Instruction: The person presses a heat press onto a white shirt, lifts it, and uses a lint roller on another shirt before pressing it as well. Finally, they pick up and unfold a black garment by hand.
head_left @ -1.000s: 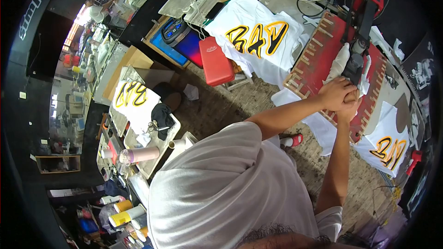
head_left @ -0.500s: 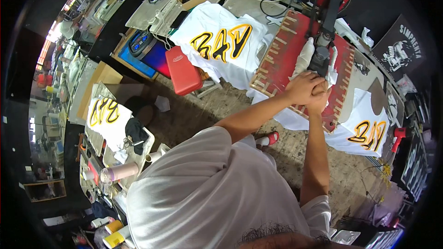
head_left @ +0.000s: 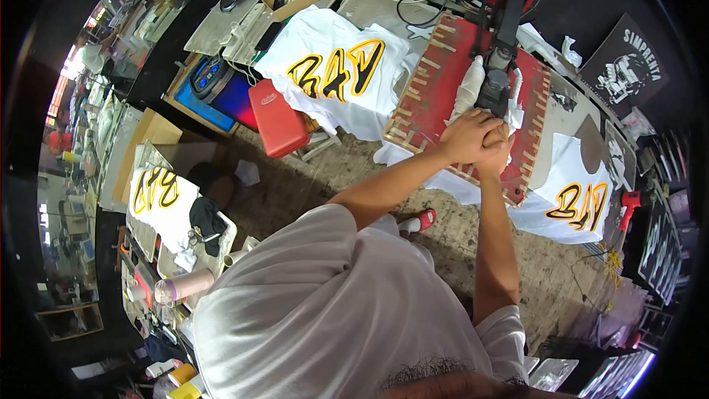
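Observation:
A heat press with a red upper plate (head_left: 436, 96) stands at the upper right. My left hand (head_left: 473, 137) and my right hand (head_left: 498, 155) are closed together at the front end of its handle (head_left: 468, 87), whose side bars are wrapped in white. The fingers overlap, and the part of the handle beneath them is hidden. White cloth (head_left: 452, 186) sticks out below the plate's front edge. Left of the press lies a white T-shirt (head_left: 325, 38) with "BAD" in black, orange and yellow. Another printed white T-shirt (head_left: 535, 214) hangs over the table's right side.
A red case (head_left: 278, 120) sits between the press table and a blue-lit surface. At left, a third printed shirt (head_left: 155, 214), a black cap (head_left: 207, 218) and a pink bottle (head_left: 183, 286) rest on a cluttered side table. A red heat gun (head_left: 629, 208) hangs at right.
The whole view has shifted slightly, so things appear a little farther left. Both hands stay closed on the press handle, and the press looks the same.

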Demonstrator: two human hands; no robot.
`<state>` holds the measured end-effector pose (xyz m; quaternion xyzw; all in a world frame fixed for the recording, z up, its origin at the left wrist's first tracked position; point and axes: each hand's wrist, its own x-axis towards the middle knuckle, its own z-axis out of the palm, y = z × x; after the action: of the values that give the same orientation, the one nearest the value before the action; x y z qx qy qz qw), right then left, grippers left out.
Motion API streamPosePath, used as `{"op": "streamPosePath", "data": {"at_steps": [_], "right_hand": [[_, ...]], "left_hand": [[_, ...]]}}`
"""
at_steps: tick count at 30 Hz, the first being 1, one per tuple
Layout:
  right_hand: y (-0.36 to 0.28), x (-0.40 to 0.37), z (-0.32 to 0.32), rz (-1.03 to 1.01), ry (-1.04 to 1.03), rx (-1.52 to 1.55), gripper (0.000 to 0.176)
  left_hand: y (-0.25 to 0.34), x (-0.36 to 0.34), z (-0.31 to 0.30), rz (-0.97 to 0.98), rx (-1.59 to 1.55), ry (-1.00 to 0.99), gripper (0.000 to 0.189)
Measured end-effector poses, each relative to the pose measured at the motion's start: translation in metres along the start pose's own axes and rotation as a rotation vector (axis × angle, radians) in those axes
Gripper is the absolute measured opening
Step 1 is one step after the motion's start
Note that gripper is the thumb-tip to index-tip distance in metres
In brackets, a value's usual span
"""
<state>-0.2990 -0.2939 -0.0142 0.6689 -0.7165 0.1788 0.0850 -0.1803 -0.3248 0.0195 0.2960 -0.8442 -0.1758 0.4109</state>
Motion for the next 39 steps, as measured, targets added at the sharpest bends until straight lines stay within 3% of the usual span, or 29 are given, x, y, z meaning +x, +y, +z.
{"op": "streamPosePath", "data": {"at_steps": [3, 5, 9, 11, 13, 15, 18, 21, 23, 27, 37, 39], "right_hand": [[0.001, -0.002, 0.004, -0.004, -0.005, 0.049, 0.043], [0.01, -0.004, 0.02, -0.045, 0.127, -0.033, 0.044], [-0.003, 0.001, -0.009, 0.027, -0.018, 0.067, 0.044], [-0.005, 0.002, -0.009, 0.044, -0.029, 0.036, 0.045], [-0.005, 0.001, -0.007, 0.036, 0.102, 0.074, 0.048], [-0.006, -0.001, -0.012, 0.018, 0.166, 0.062, 0.052], [-0.015, 0.0, -0.026, 0.069, 0.153, 0.044, 0.051], [-0.016, 0.001, -0.026, 0.066, 0.247, 0.108, 0.052], [-0.013, 0.003, -0.023, 0.058, 0.249, 0.157, 0.049], [-0.013, 0.003, -0.024, 0.062, 0.258, 0.181, 0.038], [-0.007, 0.001, -0.026, 0.098, 0.223, 0.204, 0.037], [-0.005, 0.0, -0.022, 0.101, 0.251, 0.197, 0.04]], "left_hand": [[0.002, 0.002, -0.002, 0.027, -0.017, 0.003, 0.054], [0.001, 0.002, 0.0, 0.046, -0.004, 0.008, 0.054], [0.001, 0.004, 0.003, 0.067, 0.038, 0.038, 0.053], [0.002, 0.004, 0.0, 0.002, -0.03, -0.044, 0.054], [0.0, 0.007, 0.0, 0.009, 0.079, 0.085, 0.055], [-0.004, 0.013, 0.008, -0.051, 0.011, 0.047, 0.061], [-0.018, 0.037, 0.02, -0.029, 0.205, 0.088, 0.068], [-0.026, 0.063, 0.021, -0.149, 0.312, 0.092, 0.074], [-0.028, 0.072, 0.02, -0.224, 0.394, -0.034, 0.076], [-0.03, 0.07, 0.023, -0.194, 0.356, -0.002, 0.074], [-0.03, 0.07, 0.025, -0.155, 0.366, -0.039, 0.074], [-0.031, 0.07, 0.028, -0.129, 0.409, 0.036, 0.071]]}}
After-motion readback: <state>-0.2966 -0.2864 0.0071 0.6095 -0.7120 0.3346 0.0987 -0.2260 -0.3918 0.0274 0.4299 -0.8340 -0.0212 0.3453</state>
